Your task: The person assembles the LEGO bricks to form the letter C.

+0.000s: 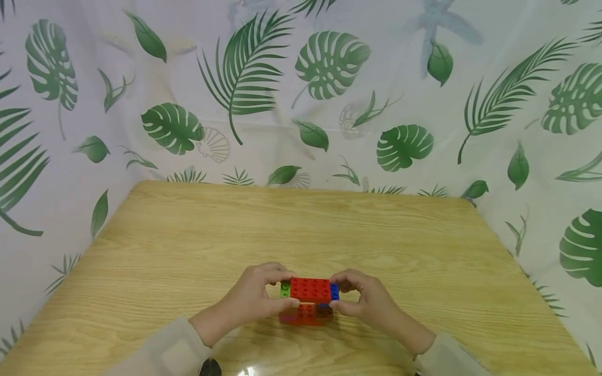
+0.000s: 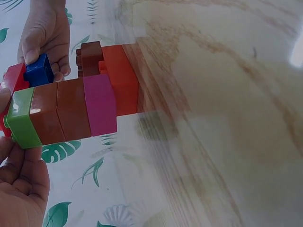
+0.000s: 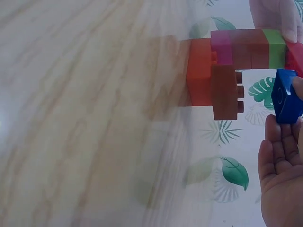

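Note:
A long red brick [image 1: 310, 290] lies across the top of a small toy-brick structure. My left hand [image 1: 251, 296] pinches its left end, beside a green brick [image 1: 285, 289]. With thumb and fingers, my right hand [image 1: 371, 300] grips a blue brick [image 3: 286, 96] attached under the red one's right end. In the left wrist view, the green brick tops two brown bricks [image 2: 73, 111] and a magenta brick [image 2: 100, 105]. These stand on an orange-red base brick [image 2: 125, 80]. Another brown brick [image 3: 225, 92] sits on the base's right side; a gap separates it from the blue brick above.
The structure stands near the front of a wood-grain table [image 1: 301, 230]. A white cloth with green leaf prints [image 1: 329, 62] hangs behind and along both sides. Bright glare [image 1: 246, 371] shows at the table's near edge.

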Action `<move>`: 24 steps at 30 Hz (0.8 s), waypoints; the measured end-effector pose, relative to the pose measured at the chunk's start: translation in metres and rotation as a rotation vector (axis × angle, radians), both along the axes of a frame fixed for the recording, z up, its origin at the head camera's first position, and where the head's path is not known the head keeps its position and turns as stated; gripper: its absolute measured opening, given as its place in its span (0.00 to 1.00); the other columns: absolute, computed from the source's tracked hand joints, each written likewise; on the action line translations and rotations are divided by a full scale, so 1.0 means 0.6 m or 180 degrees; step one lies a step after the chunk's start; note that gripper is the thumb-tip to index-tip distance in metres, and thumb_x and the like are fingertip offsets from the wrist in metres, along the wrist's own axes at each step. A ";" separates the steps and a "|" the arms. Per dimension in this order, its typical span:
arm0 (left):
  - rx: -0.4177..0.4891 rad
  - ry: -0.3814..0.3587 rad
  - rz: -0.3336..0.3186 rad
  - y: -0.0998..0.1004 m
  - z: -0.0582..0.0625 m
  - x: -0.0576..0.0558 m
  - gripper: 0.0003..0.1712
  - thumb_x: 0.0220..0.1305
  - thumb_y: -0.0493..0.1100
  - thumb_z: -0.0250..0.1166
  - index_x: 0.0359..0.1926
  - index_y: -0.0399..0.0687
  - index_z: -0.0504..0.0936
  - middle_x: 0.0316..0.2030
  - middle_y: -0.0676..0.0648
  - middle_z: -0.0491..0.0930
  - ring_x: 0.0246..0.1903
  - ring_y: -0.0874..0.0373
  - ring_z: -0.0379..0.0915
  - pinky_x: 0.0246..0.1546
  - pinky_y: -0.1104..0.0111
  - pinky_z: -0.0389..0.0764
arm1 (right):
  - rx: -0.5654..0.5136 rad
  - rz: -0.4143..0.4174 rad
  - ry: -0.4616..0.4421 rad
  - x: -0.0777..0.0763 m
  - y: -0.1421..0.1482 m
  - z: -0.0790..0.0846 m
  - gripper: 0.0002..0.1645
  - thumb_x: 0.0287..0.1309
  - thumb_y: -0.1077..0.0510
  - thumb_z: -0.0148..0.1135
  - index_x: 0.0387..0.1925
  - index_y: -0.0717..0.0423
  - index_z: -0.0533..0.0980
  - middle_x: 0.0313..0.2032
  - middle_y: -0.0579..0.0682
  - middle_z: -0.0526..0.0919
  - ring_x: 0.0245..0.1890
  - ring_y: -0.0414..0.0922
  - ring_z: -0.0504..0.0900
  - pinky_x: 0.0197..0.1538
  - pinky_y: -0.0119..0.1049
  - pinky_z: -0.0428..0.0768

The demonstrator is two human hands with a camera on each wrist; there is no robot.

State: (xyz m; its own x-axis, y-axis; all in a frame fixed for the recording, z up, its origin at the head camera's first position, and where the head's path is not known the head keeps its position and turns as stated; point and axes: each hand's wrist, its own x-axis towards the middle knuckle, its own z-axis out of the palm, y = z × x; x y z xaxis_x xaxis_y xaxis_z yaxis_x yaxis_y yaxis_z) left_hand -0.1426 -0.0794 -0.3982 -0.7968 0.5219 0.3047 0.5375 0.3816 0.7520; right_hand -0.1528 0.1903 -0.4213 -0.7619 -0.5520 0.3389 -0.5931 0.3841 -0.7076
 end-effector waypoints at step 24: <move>0.0026 0.0106 -0.0015 0.001 -0.004 -0.001 0.19 0.56 0.45 0.72 0.49 0.45 0.83 0.41 0.56 0.80 0.41 0.61 0.74 0.39 0.58 0.79 | -0.0091 -0.0138 0.0211 0.011 -0.002 -0.005 0.20 0.43 0.65 0.75 0.41 0.58 0.79 0.38 0.45 0.82 0.36 0.37 0.79 0.38 0.42 0.81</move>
